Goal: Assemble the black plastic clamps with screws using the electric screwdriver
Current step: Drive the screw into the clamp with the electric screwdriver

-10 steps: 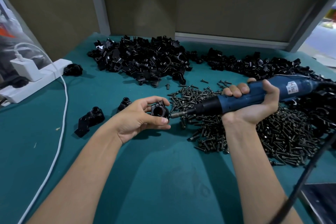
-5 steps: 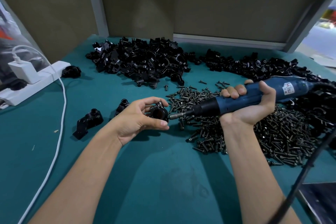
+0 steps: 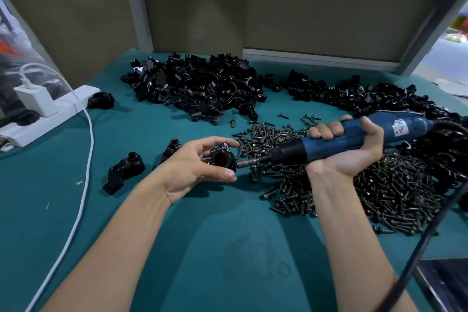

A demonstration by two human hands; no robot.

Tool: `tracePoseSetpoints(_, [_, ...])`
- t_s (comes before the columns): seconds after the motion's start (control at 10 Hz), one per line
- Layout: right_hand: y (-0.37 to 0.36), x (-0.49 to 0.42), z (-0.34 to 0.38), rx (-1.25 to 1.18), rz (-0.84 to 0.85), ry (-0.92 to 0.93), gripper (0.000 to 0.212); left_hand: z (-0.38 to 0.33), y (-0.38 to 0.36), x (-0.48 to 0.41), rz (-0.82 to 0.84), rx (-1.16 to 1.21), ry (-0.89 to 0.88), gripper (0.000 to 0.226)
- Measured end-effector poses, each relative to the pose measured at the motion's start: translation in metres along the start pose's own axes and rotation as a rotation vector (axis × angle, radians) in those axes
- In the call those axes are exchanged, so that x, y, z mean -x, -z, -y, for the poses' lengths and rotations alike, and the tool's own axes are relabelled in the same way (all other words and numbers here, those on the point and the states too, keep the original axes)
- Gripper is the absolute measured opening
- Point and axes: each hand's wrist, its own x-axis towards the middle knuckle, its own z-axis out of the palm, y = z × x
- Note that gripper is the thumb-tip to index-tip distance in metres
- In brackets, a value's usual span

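Note:
My left hand (image 3: 195, 164) pinches a black plastic clamp (image 3: 222, 157) between thumb and fingers, its round bore facing me. My right hand (image 3: 354, 149) grips the blue electric screwdriver (image 3: 336, 142), which lies nearly level and points left. Its metal bit (image 3: 249, 161) touches the right side of the clamp. A heap of dark screws (image 3: 354, 185) lies under and right of the screwdriver. Piles of loose black clamp parts (image 3: 200, 88) spread across the back of the teal table (image 3: 228, 248).
Three black clamps (image 3: 125, 168) lie left of my left hand. A white power strip (image 3: 50, 114) with a charger sits at the left edge, its white cable (image 3: 83, 185) trailing toward me. The screwdriver's black cord (image 3: 435, 223) hangs at right.
The clamp and the screwdriver bit have stayed together; both hands shifted only slightly. The view moved a little.

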Motion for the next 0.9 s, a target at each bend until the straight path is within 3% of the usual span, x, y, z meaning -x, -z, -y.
tracePoseSetpoints(0.3, [-0.0009, 0.0011, -0.0008, 0.007, 0.003, 0.002, 0.018, 0.0006, -0.0023, -0.0019, -0.004, 0.029, 0.038, 0.043])
tracePoseSetpoints(0.9, [0.0025, -0.0011, -0.0023, 0.001, -0.016, -0.015, 0.018, 0.0027, 0.0013, -0.0053, -0.008, -0.089, -0.004, 0.045])
